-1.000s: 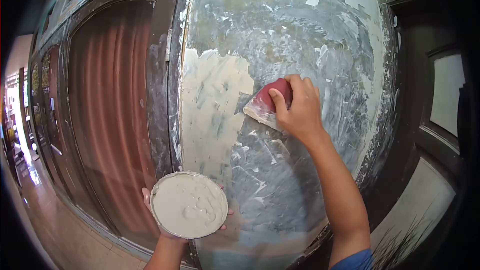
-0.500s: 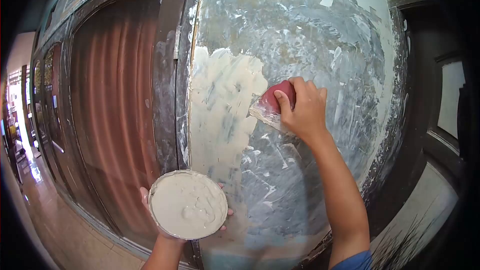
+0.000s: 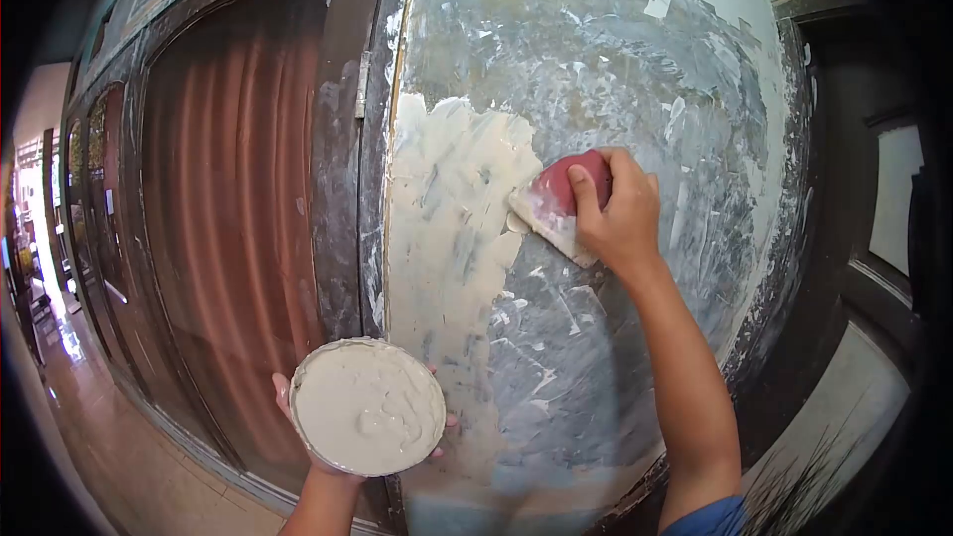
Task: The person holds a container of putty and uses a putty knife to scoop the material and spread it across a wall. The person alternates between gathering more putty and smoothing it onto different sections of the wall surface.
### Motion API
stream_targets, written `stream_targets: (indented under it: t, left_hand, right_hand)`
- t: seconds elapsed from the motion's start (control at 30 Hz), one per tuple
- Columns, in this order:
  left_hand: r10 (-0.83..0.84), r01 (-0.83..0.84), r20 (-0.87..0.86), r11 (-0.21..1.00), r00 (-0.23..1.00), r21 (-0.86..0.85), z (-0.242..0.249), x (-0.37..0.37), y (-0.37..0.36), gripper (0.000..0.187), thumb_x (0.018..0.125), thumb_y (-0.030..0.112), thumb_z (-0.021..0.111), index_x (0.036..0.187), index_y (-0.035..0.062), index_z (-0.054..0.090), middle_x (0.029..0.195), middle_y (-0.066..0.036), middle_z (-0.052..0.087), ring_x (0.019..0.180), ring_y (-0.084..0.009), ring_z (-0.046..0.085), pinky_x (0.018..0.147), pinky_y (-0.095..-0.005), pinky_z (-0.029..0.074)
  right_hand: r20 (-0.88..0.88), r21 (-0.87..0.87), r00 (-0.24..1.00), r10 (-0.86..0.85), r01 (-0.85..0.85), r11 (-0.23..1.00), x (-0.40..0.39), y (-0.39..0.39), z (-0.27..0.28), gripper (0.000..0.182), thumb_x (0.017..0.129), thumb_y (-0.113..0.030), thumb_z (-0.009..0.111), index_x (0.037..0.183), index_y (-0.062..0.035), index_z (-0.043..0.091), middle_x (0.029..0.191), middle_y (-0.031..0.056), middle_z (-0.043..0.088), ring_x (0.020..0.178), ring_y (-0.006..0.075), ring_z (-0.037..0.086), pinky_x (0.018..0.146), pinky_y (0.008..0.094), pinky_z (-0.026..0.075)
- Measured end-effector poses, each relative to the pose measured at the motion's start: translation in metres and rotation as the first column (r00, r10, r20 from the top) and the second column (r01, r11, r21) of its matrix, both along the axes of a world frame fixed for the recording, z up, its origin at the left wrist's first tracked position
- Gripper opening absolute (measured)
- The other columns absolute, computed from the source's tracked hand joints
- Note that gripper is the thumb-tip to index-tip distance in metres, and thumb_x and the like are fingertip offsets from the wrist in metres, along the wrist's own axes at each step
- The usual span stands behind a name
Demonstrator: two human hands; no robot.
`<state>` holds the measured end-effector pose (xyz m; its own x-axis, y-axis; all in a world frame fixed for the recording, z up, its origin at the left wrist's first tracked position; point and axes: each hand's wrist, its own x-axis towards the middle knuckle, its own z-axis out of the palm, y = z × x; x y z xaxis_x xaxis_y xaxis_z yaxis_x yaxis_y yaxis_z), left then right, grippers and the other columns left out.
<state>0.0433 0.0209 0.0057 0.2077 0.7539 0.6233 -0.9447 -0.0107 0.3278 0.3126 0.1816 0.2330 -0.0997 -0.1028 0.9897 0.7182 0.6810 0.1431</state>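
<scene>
My right hand (image 3: pixel 623 210) grips a putty scraper (image 3: pixel 568 197) with a dark red grip. Its pale, putty-smeared blade lies tilted against the grey wall (image 3: pixel 655 268), beside the ragged edge of a beige putty layer (image 3: pixel 452 208). A small lump of putty sits at the blade's left corner. Low in front of me, my left hand (image 3: pixel 284 395) holds a round tub of putty (image 3: pixel 369 407) from beneath. Only its fingertips show at the tub's sides; the palm is hidden.
On the left stands a dark wooden door (image 3: pixel 342 139) with a glass pane and a reddish curtain (image 3: pixel 238 169) behind it. A dark panelled door (image 3: pixel 854 238) is at the right. Tiled floor (image 3: pixel 169 471) shows at lower left.
The scraper and my right hand stay at about the same spot on the wall; the blade now shows more putty at its left corner. The view has shifted slightly.
</scene>
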Motion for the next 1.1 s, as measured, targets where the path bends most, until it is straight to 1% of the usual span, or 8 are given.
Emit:
stream_targets:
  t: [0.1,0.27,0.53,0.63,0.87,0.93,0.97,1.1]
  left_hand:
    - [-0.009,0.012,0.042,0.998,0.999,-0.062,0.002,-0.003,-0.005,0.117,0.072,0.099,0.048,0.159,0.0201,0.042,0.159,-0.035,0.035,0.124,-0.0783,0.04,0.077,-0.0848,0.048]
    - [0.081,-0.082,-0.053,0.996,0.995,-0.019,0.0,-0.011,-0.006,0.117,0.073,0.1,0.046,0.159,0.0202,0.043,0.157,-0.033,0.038,0.123,-0.0774,0.042,0.075,-0.0828,0.05]
    - [0.146,-0.148,-0.109,0.989,0.983,-0.005,0.002,-0.013,-0.006,0.115,0.073,0.101,0.044,0.158,0.0225,0.044,0.156,-0.031,0.041,0.121,-0.0761,0.046,0.072,-0.0807,0.052]
    - [0.157,-0.159,-0.114,0.987,0.981,-0.006,0.002,-0.012,-0.006,0.115,0.073,0.101,0.043,0.158,0.0224,0.043,0.156,-0.031,0.041,0.12,-0.0762,0.046,0.071,-0.0804,0.052]
    - [0.129,-0.13,-0.058,0.991,0.99,-0.011,0.01,-0.009,-0.011,0.115,0.073,0.101,0.043,0.157,0.0217,0.044,0.156,-0.031,0.041,0.12,-0.0763,0.046,0.071,-0.08,0.053]
    - [0.151,-0.153,-0.078,0.988,0.985,-0.018,0.017,-0.008,-0.008,0.115,0.073,0.101,0.043,0.157,0.0212,0.044,0.154,-0.031,0.043,0.119,-0.0764,0.047,0.071,-0.0805,0.053]
    - [0.174,-0.177,-0.098,0.984,0.98,-0.023,0.022,-0.008,-0.006,0.116,0.073,0.101,0.043,0.156,0.0207,0.045,0.152,-0.032,0.045,0.117,-0.0766,0.048,0.07,-0.081,0.053]
    - [0.206,-0.211,-0.138,0.977,0.969,-0.021,0.034,-0.008,0.001,0.119,0.072,0.103,0.042,0.155,0.0179,0.046,0.149,-0.033,0.048,0.114,-0.076,0.051,0.071,-0.0821,0.053]
  right_hand:
    - [0.163,0.081,0.978,-0.132,0.12,0.989,-0.005,-0.003,-0.009,0.027,0.095,-0.032,0.072,0.103,-0.0071,0.067,0.089,0.0108,0.069,0.078,0.0304,0.062,0.076,0.0435,0.039]
    - [0.058,0.09,0.995,-0.076,0.071,0.993,-0.001,0.005,0.001,0.027,0.094,-0.031,0.074,0.105,-0.0072,0.068,0.089,0.0088,0.069,0.078,0.0291,0.061,0.078,0.0425,0.038]
    - [0.207,0.114,0.968,-0.145,0.123,0.986,-0.006,0.0,-0.006,0.028,0.095,-0.033,0.072,0.104,-0.0068,0.067,0.087,0.01,0.068,0.078,0.0307,0.061,0.076,0.0431,0.038]
    - [0.014,0.022,1.0,-0.012,0.011,1.0,-0.003,-0.001,0.007,0.027,0.096,-0.031,0.071,0.104,-0.0052,0.066,0.087,0.0131,0.069,0.08,0.0333,0.063,0.076,0.0449,0.04]
    - [0.121,-0.029,0.993,-0.005,0.008,1.0,0.0,-0.018,-0.004,0.027,0.097,-0.029,0.072,0.105,-0.0044,0.064,0.09,0.0133,0.068,0.082,0.0332,0.063,0.075,0.0455,0.042]
    - [0.107,-0.133,0.958,0.267,-0.253,0.958,0.002,-0.027,-0.002,0.025,0.097,-0.026,0.073,0.103,-0.0046,0.063,0.09,0.0118,0.065,0.079,0.0319,0.059,0.07,0.044,0.045]
    - [0.108,-0.132,0.958,0.264,-0.25,0.959,0.005,-0.039,0.0,0.025,0.097,-0.026,0.073,0.103,-0.0046,0.063,0.09,0.0118,0.065,0.079,0.0319,0.059,0.07,0.044,0.045]
    - [0.428,0.045,0.896,0.117,-0.151,0.988,0.015,-0.091,0.004,0.023,0.092,-0.023,0.076,0.098,-0.0061,0.062,0.086,0.0096,0.059,0.076,0.0302,0.055,0.067,0.0416,0.046]
